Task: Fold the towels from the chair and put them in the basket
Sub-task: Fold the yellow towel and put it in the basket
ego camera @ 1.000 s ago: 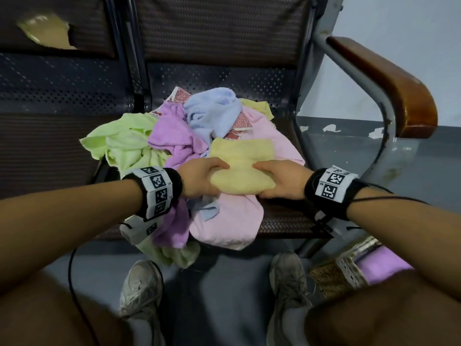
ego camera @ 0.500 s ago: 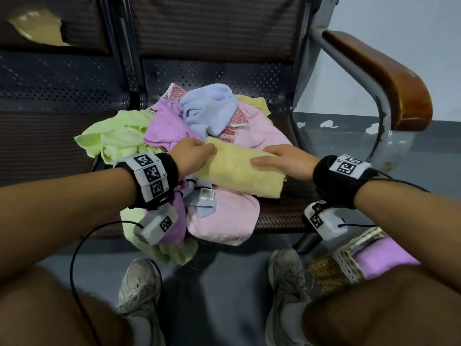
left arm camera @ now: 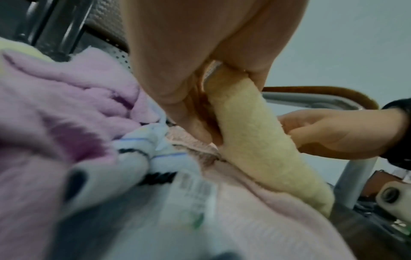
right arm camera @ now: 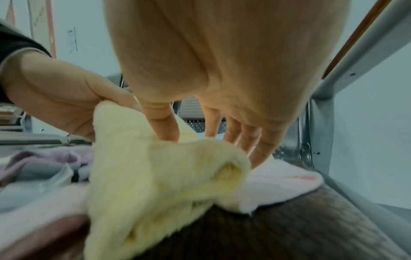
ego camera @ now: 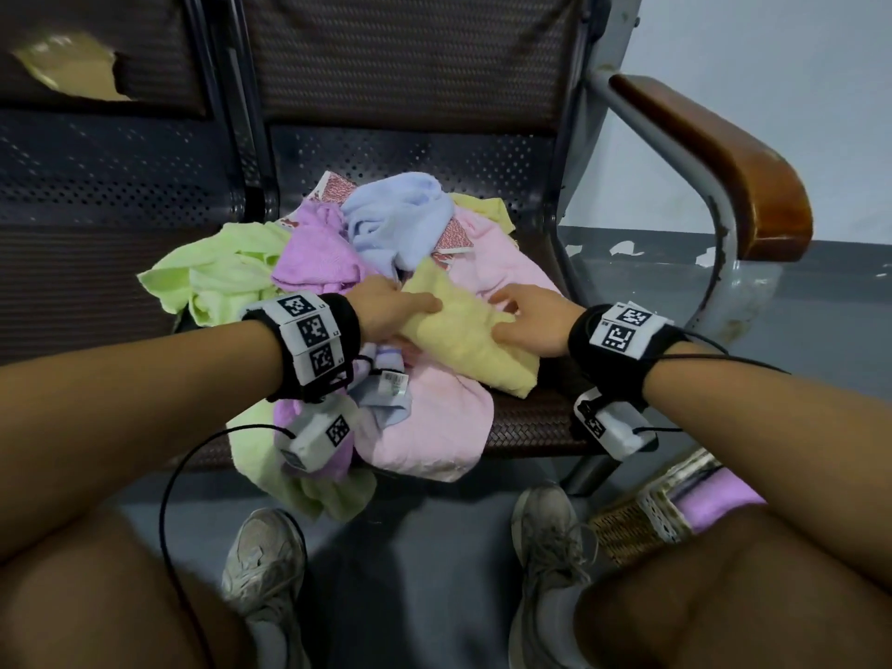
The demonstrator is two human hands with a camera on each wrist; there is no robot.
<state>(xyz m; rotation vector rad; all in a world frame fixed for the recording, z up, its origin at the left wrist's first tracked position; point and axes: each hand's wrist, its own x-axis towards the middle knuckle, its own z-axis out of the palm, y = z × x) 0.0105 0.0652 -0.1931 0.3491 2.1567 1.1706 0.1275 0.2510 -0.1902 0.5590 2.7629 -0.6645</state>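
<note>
A folded yellow towel (ego camera: 463, 340) lies slanted on top of the towel pile on the chair seat (ego camera: 531, 422). My left hand (ego camera: 396, 306) pinches its far left end between thumb and fingers (left arm camera: 191, 112). My right hand (ego camera: 526, 316) rests on the towel's right side. Its thumb (right arm camera: 164, 128) presses into the fold and its fingers (right arm camera: 244, 139) reach straight past the towel's edge onto the pink towel (ego camera: 434, 427). The wicker basket (ego camera: 642, 519) stands on the floor at the lower right, with a purple towel (ego camera: 719, 499) in it.
Loose green (ego camera: 217, 277), purple (ego camera: 318, 258) and blue (ego camera: 396, 219) towels lie heaped on the seat, some hanging over its front edge. A wooden armrest (ego camera: 724, 161) on a metal frame rises at the right. My knees and shoes are below, on the grey floor.
The yellow towel has turned from lying crosswise to slanting, its left end now farther from me. My left hand moved away with that end. My right hand shifted from the towel's right end to its side.
</note>
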